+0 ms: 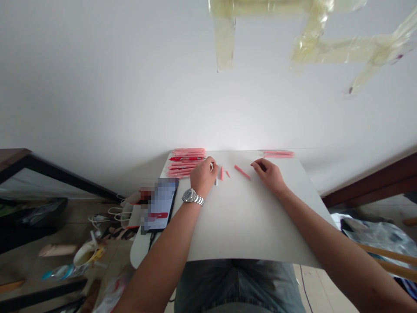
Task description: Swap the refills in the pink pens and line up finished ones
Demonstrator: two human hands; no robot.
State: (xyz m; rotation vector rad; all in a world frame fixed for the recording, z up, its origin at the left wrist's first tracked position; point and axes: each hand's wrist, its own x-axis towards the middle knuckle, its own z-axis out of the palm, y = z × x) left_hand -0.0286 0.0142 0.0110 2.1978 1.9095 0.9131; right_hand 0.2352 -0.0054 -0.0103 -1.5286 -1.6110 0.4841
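Observation:
My left hand (203,176), with a metal wristwatch (193,196), is closed in a pinch beside a stack of pink pens (184,173). A thin white piece (216,179) shows right at its fingertips; whether it is held or lies on the table I cannot tell. My right hand (269,174) is also pinched, with a tiny reddish spot at the fingertips, too small to name. Between the hands lie a pink pen barrel (242,171), a shorter pink piece (222,173) and a small pink tip (227,174). A red pen (184,159) rests among the pink ones.
Several pink pens (279,154) lie at the table's back right, against the wall (130,87). A tablet or large phone (159,206) with a cable sits at the left edge of the white table (241,226). A cup (85,253) and bottle (63,272) are lower left.

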